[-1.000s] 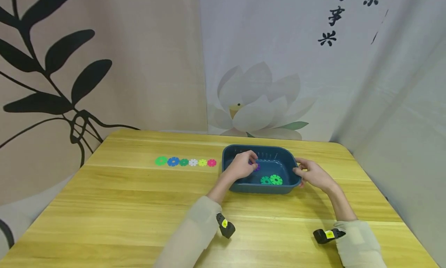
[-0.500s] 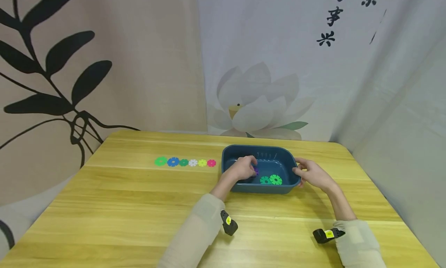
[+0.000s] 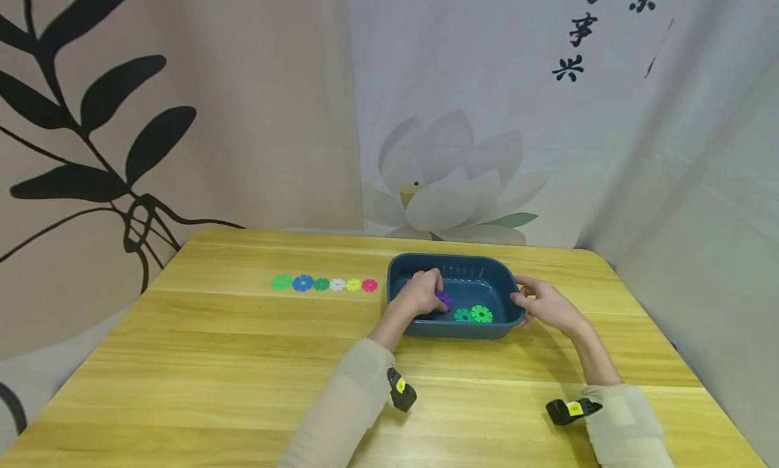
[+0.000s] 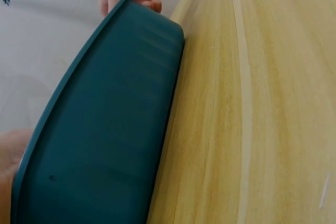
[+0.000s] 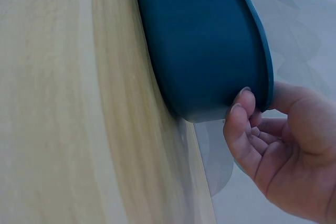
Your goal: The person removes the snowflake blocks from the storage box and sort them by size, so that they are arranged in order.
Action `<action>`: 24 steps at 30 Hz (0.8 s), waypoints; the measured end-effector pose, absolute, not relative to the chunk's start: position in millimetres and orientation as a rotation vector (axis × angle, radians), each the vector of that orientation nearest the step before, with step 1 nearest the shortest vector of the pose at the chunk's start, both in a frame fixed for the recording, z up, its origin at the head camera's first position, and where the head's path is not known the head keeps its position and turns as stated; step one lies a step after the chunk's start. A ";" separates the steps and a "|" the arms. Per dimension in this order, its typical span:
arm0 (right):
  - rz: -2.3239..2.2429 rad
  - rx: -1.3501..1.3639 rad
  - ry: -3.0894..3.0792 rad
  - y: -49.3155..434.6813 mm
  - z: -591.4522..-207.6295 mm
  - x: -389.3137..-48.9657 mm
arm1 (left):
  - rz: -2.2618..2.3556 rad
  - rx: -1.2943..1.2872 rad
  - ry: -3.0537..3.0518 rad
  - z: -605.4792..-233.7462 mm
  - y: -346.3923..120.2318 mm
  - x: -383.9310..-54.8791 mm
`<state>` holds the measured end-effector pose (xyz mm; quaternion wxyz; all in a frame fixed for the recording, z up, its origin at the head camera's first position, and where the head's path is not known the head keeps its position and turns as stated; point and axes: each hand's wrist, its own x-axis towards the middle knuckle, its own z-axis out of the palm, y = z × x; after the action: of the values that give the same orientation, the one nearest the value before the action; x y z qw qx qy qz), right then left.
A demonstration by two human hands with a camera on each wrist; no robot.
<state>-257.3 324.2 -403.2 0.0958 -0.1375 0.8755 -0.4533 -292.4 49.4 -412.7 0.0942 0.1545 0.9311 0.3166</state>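
Observation:
A dark blue plastic basin (image 3: 462, 330) stands on the wooden table. My left hand (image 3: 418, 293) reaches over its near left side, with curled fingers and thumb pinching a purple flower-shaped disc (image 3: 445, 300) inside. My right hand (image 3: 548, 304) grips the basin's right end; in the right wrist view the same hand (image 5: 299, 150) has its thumb over the rim and curled fingertips under it on the outer wall. On the basin floor, a teal disc (image 3: 462, 315) and a light green disc (image 3: 482, 314) lie side by side. The left wrist view shows mostly the basin's outer wall (image 4: 105, 108).
Left of the basin, several flower discs lie in a row: a green one (image 3: 282, 281), a blue one (image 3: 303, 283), a dark green one (image 3: 321, 284), a white one (image 3: 337, 285), a yellow one (image 3: 353, 285) and a pink one (image 3: 369, 285). Curtains (image 3: 274, 116) hang behind the table (image 3: 243, 360).
My left hand has sunk slightly lower into the basin, and the purple disc shows more plainly between its thumb and fingers. My right hand keeps its hold on the basin's end.

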 end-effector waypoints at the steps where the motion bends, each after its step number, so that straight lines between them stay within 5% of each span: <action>1: -1.346 -0.402 2.594 324.3 -402.9 -257.1 | 0.965 0.474 2.766 -412.7 49.4 -292.7; 24: -1.349 -0.394 2.586 321.3 -400.5 -257.7 | 1.943 0.716 2.764 -397.8 1.5 -289.2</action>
<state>-257.7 321.3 -400.5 0.0993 -0.1332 0.8743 -0.4560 -289.2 1.5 -397.8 -0.1556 0.2049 0.7906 0.5557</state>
